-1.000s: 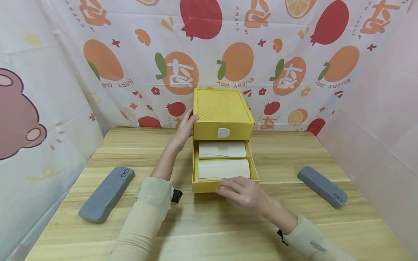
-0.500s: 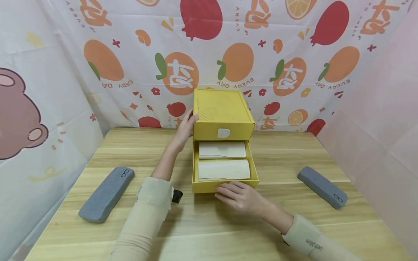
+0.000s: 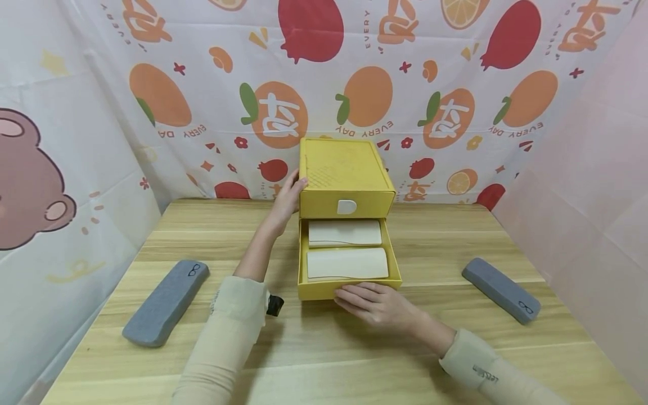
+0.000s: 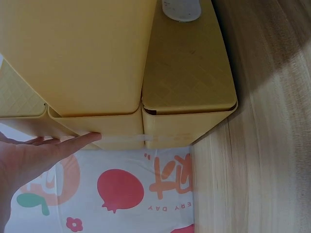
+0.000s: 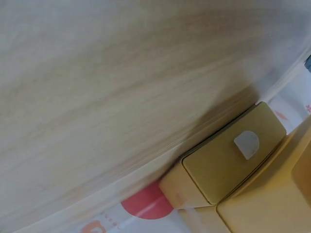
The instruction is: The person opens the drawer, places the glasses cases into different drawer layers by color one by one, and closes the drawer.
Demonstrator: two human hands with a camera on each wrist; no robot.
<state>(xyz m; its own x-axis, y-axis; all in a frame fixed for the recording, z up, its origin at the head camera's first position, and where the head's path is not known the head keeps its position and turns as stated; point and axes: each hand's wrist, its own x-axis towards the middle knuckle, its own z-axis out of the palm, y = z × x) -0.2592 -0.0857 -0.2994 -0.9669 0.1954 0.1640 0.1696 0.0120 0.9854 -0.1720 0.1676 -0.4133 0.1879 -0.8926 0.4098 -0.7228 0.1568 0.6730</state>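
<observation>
A yellow drawer unit [image 3: 346,163] stands at the table's back middle. Its middle drawer [image 3: 324,290] is pulled out and holds two white cases with wavy seams, one in front [image 3: 346,263] and one behind [image 3: 344,232]. My left hand [image 3: 286,203] lies along the unit's left side, its thumb by the top front corner; in the left wrist view the fingers [image 4: 77,143] are straight against the side. My right hand [image 3: 377,305] rests its fingers on the drawer's front, covering the spot where a pull tab would sit. The right wrist view does not show the hand.
Grey glasses cases with a glasses mark lie on the wooden table [image 3: 324,360], one at the left [image 3: 166,302] and one at the right [image 3: 501,289]. The bottom drawer [image 4: 189,63], with its white tab, is closed. A fruit-print cloth [image 3: 202,84] hangs behind.
My right hand has come down from over the drawer's front edge onto its front face. The left hand and the drawer have stayed in place.
</observation>
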